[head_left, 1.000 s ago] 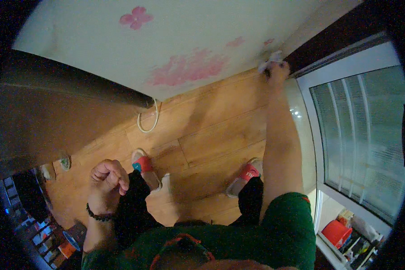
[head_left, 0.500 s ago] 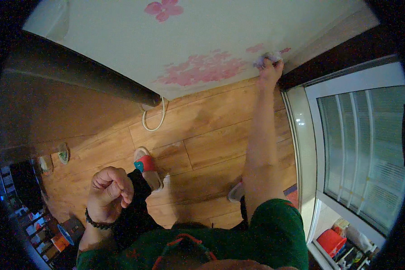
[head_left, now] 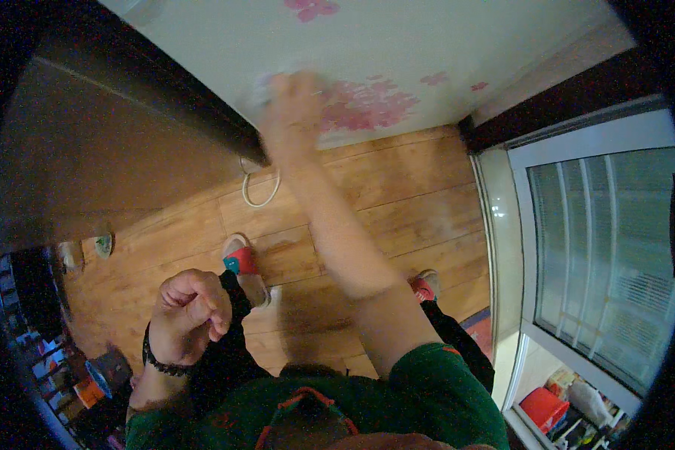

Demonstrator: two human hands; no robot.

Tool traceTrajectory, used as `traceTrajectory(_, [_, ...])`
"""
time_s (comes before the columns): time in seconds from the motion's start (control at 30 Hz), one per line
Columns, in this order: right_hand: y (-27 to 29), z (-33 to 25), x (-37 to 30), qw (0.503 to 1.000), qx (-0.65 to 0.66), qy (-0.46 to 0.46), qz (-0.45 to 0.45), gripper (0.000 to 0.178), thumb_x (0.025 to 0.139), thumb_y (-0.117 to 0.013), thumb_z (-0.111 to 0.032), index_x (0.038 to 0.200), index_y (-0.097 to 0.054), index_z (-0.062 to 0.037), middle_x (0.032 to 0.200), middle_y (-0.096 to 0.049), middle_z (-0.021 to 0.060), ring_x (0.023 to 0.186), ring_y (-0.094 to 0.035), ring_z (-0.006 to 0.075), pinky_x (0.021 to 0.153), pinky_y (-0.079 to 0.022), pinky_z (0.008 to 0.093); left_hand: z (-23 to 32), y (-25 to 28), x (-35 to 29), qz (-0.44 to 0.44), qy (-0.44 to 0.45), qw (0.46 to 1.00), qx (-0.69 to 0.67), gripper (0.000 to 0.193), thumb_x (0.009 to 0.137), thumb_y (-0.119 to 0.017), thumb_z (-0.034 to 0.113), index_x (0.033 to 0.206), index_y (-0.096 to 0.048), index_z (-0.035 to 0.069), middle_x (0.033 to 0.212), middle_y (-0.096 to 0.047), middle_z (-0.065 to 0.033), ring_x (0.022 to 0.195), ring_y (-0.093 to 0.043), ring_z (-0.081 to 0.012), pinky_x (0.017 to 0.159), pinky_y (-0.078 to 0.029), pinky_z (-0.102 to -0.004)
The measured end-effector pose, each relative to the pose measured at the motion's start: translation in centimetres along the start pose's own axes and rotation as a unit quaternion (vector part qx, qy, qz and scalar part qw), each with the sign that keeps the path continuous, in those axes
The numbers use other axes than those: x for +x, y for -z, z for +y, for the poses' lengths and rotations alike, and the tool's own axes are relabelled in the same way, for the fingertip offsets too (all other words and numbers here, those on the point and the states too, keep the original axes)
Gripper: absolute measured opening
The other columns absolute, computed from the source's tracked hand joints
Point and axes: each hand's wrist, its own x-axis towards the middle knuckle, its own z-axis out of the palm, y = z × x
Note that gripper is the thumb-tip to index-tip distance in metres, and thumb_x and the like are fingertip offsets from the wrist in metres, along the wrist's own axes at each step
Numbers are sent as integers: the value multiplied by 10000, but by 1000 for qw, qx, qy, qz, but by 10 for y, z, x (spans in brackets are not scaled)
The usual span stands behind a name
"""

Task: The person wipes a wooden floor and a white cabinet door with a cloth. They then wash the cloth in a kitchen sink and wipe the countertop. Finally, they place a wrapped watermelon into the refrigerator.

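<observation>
My right hand (head_left: 296,105), smeared by motion, presses a pale crumpled cloth (head_left: 262,88) against an upright white panel (head_left: 397,45) printed with pink flowers. It is near the panel's left edge, just left of the large pink flower cluster (head_left: 371,103). Most of the cloth is hidden under the fingers. My left hand (head_left: 190,311) hangs near my body, its fingers curled into a loose fist with nothing visible in them. A dark beaded bracelet (head_left: 165,366) circles that wrist.
A dark brown upright board (head_left: 165,82) borders the panel on the left, with a white looped cord (head_left: 259,201) at its foot. To the right stand a dark door frame (head_left: 562,105) and a white-framed glass door (head_left: 607,247). A shelf of goods (head_left: 60,367) lies lower left.
My right hand has swept left across the panel with the cloth, from the right edge past the flower cluster. My left hand stays curled in nearly the same place.
</observation>
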Motion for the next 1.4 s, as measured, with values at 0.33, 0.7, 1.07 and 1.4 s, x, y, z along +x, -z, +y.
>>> traceTrajectory(0.33, [-40,54,-137,713,544,-387,-217,303,663,-565,50,935,-497,-65,937,-542,88,881,-547,245,756,-480,364,-2,-19,23,-32,2,999,-27,140,838,-580,153,780,-541,31,628,-527,-75,514,-480,-114,428,-367,-200])
traceTrajectory(0.7, [41,153,-139,485,665,-556,115,367,688,-414,81,1021,-475,-61,1032,-532,134,950,-532,299,779,-497,395,12,2,-5,-42,-24,997,-59,155,835,-581,152,752,-517,37,619,-500,-64,492,-467,-112,408,-364,-189])
traceTrajectory(1.07, [17,229,-129,531,623,-571,61,262,768,-585,-23,1018,-503,-9,982,-585,97,883,-585,253,751,-507,339,10,7,-8,-38,-6,993,-111,142,825,-584,111,737,-510,28,607,-494,-77,505,-493,-147,393,-371,-214])
traceTrajectory(1.4, [-42,248,-131,430,566,-693,118,187,831,-539,-97,1013,-522,-56,943,-569,83,808,-542,235,740,-477,423,3,14,-21,-27,11,992,-125,150,804,-611,118,731,-516,28,605,-505,-80,489,-503,-157,392,-374,-229])
